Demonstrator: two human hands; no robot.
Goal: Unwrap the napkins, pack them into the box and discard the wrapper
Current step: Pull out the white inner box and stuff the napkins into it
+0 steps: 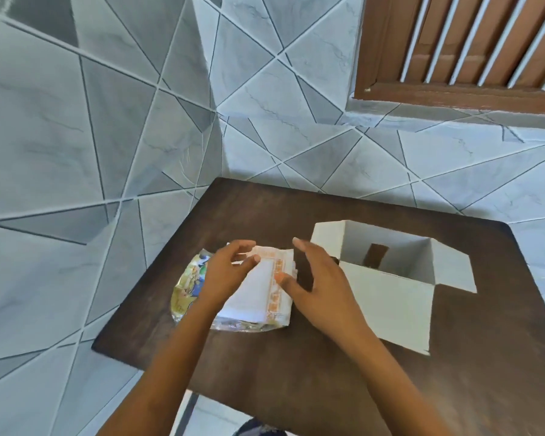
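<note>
Napkins stack flat on wrapper, left of box, long axis running away from camera. Left hand fingers spread, resting on stack. Right hand open, thumb touching stack's right edge. Box open-topped on table.

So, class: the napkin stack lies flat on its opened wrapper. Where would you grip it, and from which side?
Probably by its two long edges, one hand coming in from each side. The napkin stack lies flat, with the left hand and right hand already flanking it, both open.
</note>
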